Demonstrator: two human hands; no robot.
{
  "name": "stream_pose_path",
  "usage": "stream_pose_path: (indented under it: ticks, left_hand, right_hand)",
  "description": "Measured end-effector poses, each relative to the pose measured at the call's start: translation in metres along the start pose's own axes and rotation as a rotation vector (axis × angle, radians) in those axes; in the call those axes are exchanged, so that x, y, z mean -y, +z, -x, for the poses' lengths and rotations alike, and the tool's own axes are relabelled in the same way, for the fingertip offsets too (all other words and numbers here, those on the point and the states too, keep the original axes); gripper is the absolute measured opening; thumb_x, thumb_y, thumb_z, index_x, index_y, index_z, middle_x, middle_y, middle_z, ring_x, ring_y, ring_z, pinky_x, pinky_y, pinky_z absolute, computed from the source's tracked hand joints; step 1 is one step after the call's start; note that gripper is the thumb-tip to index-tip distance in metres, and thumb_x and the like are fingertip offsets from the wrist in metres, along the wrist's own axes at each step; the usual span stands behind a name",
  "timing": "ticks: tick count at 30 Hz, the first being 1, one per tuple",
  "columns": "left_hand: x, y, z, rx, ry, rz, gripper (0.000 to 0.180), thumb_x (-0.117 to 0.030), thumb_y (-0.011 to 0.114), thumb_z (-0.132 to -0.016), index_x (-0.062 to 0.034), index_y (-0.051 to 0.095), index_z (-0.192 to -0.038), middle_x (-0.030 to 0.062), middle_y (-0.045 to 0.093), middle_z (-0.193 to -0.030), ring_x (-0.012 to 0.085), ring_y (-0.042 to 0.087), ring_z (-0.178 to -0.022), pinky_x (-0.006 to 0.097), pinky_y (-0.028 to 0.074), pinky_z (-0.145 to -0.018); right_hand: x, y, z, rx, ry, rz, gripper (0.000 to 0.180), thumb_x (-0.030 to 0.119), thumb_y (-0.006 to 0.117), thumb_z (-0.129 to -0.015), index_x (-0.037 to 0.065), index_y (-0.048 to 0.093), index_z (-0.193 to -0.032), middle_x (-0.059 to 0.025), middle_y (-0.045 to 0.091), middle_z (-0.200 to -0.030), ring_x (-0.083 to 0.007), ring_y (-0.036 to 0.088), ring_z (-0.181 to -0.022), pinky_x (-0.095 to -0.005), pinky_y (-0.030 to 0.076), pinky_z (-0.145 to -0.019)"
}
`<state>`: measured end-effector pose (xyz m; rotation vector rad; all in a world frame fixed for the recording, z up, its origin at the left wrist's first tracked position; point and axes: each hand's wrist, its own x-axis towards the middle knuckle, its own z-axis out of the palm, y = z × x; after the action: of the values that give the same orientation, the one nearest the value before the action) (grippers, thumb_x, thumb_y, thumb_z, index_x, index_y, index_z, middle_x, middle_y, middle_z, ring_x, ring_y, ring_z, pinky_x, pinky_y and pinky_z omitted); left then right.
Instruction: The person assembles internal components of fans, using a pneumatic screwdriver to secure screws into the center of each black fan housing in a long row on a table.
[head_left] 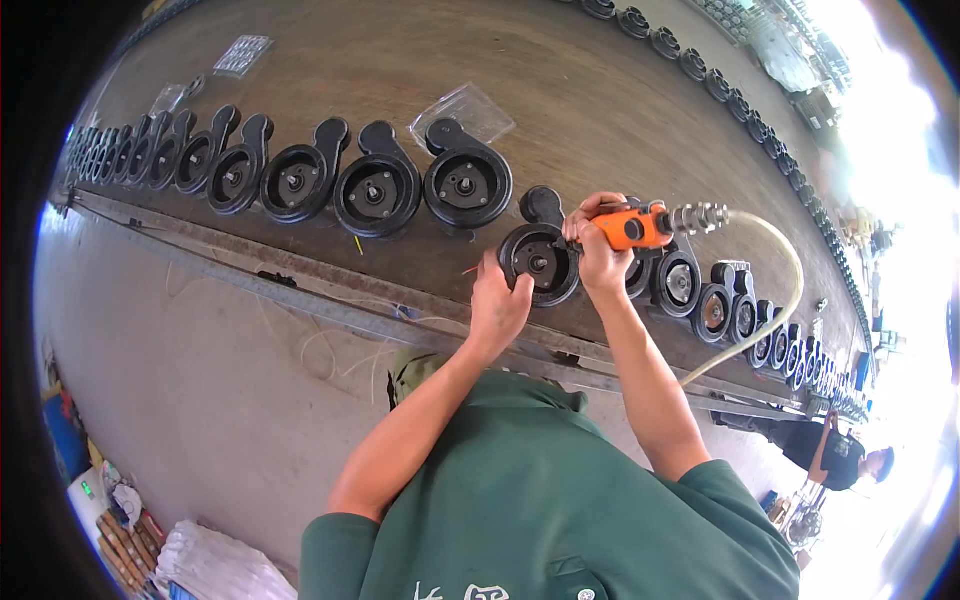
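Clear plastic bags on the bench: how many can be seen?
3. One plastic bag lies behind the nearest black housings, a second bag farther left, a third bag at the far left edge. Others may be hidden beyond view.

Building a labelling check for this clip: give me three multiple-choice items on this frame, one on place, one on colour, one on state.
1. Where does the left hand rest?
A. on the near rim of the round black housing in front of the person
B. on the clear plastic bag
C. on the floor

2. What colour is the body of the power tool in the right hand?
A. blue
B. orange
C. green

3. What is joined to the tool's far end?
A. nothing
B. a black chain
C. a pale hose

Key:
1 A, the fingers touch the edge of the black housing on the long table.
2 B, the orange tool shows above the fist.
3 C, the pale hose curves from its metal fitting down past the table's near edge.
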<state>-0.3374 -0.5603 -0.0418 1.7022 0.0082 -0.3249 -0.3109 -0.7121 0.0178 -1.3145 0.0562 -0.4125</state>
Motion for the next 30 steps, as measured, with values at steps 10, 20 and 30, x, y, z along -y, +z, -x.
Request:
stream_pose_path:
  ticks: [10, 20, 30]
  left_hand:
    - [-0.018, -0.003, 0.002, 0.023, -0.084, -0.014, 0.045, -0.013, 0.062, -0.087, 0.0042, 0.049, -0.128, 0.0322, 0.068, -0.114, 0.0487, 0.066, -0.105, 0.05, 0.052, -0.092]
    - [-0.005, 0.001, 0.001, 0.024, -0.088, -0.006, 0.047, -0.017, 0.058, -0.087, 0.0044, 0.045, -0.127, 0.0354, 0.066, -0.109, 0.052, 0.064, -0.103, 0.053, 0.051, -0.092]
    - [-0.003, 0.0, 0.0, 0.035, -0.075, 0.005, 0.049, -0.017, 0.058, -0.086, 0.0044, 0.044, -0.128, 0.0352, 0.065, -0.109, 0.0522, 0.064, -0.104, 0.053, 0.051, -0.093]
  right_hand:
    - [-0.001, 0.006, -0.007, -0.018, -0.051, 0.149, 0.026, -0.004, 0.054, -0.087, -0.002, 0.053, -0.113, -0.005, 0.055, -0.078, -0.0163, 0.057, -0.07, -0.0343, 0.051, -0.07]
    - [0.003, 0.04, 0.011, -0.002, -0.007, -0.114, 0.027, -0.003, 0.054, -0.084, -0.004, 0.055, -0.111, -0.0051, 0.06, -0.076, -0.0138, 0.06, -0.065, -0.0271, 0.05, -0.061]
    - [-0.002, 0.038, 0.01, -0.01, 0.015, -0.077, 0.025, -0.003, 0.051, -0.085, -0.002, 0.052, -0.11, -0.0051, 0.055, -0.076, -0.0145, 0.052, -0.065, -0.0344, 0.049, -0.066]
